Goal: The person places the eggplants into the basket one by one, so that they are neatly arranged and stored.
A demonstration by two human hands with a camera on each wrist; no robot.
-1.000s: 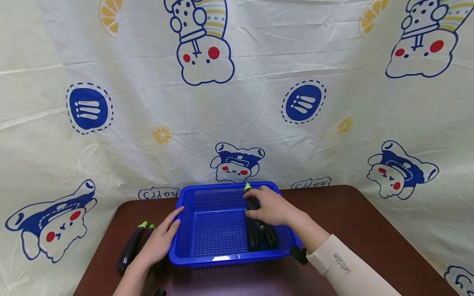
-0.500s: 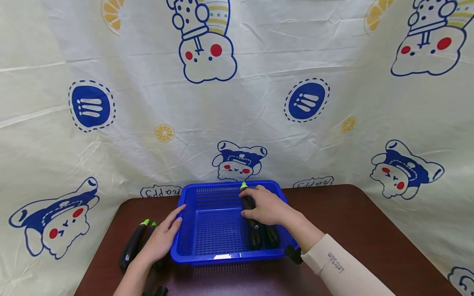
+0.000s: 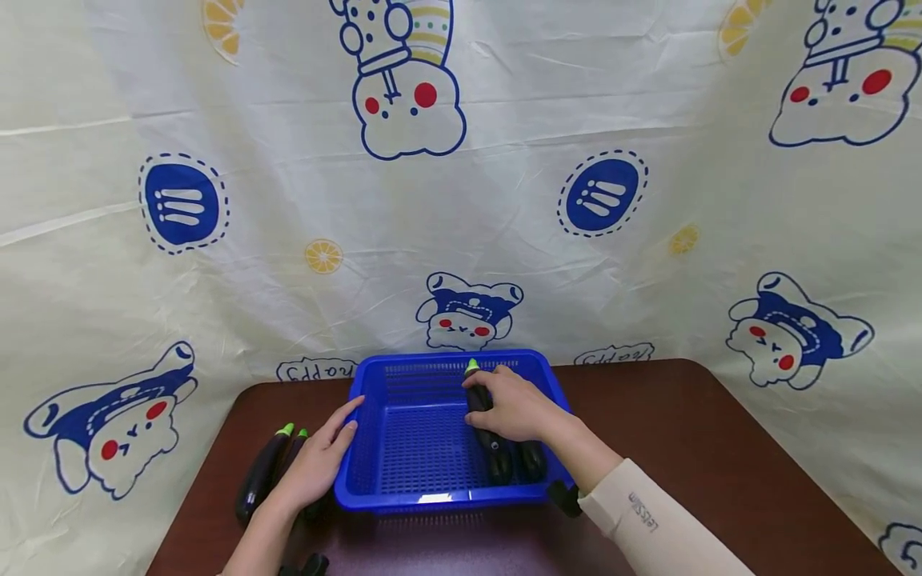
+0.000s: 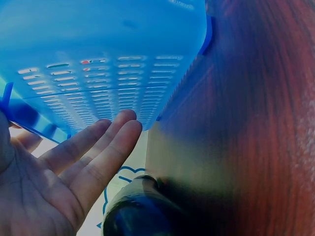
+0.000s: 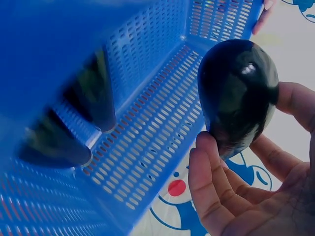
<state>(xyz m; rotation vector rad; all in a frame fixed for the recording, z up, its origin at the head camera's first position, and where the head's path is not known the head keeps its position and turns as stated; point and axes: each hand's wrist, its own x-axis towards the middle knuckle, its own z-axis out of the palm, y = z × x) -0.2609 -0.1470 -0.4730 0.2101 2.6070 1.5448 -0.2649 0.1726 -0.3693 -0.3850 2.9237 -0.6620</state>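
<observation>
My right hand [image 3: 515, 408] grips a dark eggplant [image 3: 492, 452] with a bright green stem end, over the right half of the blue plastic basket [image 3: 410, 444]. In the right wrist view the thumb and fingers hold this eggplant [image 5: 236, 93] near one end. That view also shows two eggplants [image 5: 96, 96] lying inside the basket; in the head view, part of one dark eggplant [image 3: 531, 462] shows beside the held one. At the basket's left side, my left hand [image 3: 317, 464] touches the wall with extended fingers [image 4: 110, 152].
Two more eggplants [image 3: 261, 480] lie on the brown table [image 3: 634, 432] left of the basket, partly behind the left forearm. A patterned white cloth [image 3: 497, 200] hangs behind the table. Black devices [image 3: 564, 498] sit at the wrists.
My right hand has shifted slightly left with the eggplant, widening its distance from the eggplant on the right. The left hand stays at the basket's side. The head view has shifted a little.
</observation>
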